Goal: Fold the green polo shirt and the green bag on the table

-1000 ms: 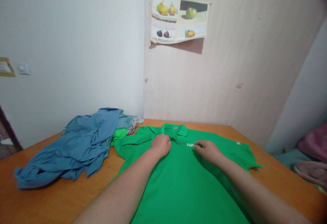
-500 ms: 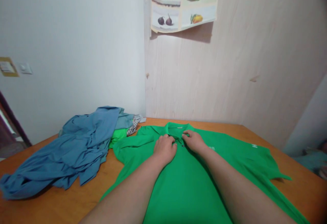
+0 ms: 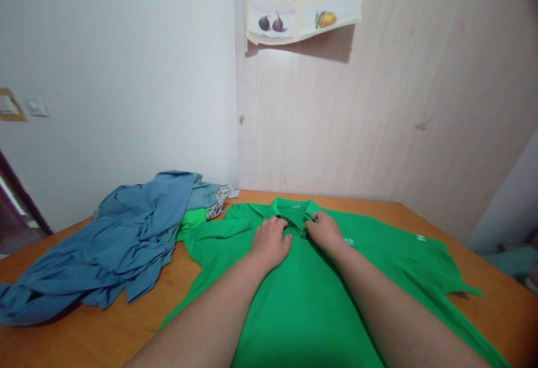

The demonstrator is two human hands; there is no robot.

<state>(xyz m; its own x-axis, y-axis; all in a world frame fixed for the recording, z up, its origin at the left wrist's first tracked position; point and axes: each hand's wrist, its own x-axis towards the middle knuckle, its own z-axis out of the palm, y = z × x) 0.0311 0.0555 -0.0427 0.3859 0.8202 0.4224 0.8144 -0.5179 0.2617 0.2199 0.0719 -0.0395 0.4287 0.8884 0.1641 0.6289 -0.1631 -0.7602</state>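
Note:
A green polo shirt (image 3: pixel 306 295) lies spread front up, its collar at the far side and small white print on the chest and one sleeve. My left hand (image 3: pixel 269 243) rests on its front just below the collar, fingers curled at the left edge of the neck opening; the fingertips are partly hidden. On the opposite edge, my right hand (image 3: pixel 325 232) pinches the cloth between thumb and fingers. Between the two hands the dark gap of the placket shows, partly parted.
To the left is a heap of blue clothes (image 3: pixel 126 233), with a bright green garment (image 3: pixel 194 222) and a striped cloth (image 3: pixel 218 203) beside it. All lie on a wooden table (image 3: pixel 147 323) against the wall, where a fruit poster (image 3: pixel 275 7) hangs.
My right hand has shifted slightly to the right with the collar edge, and the neck opening looks a little wider. My left hand stays nearly in place; the view has tilted slightly down.

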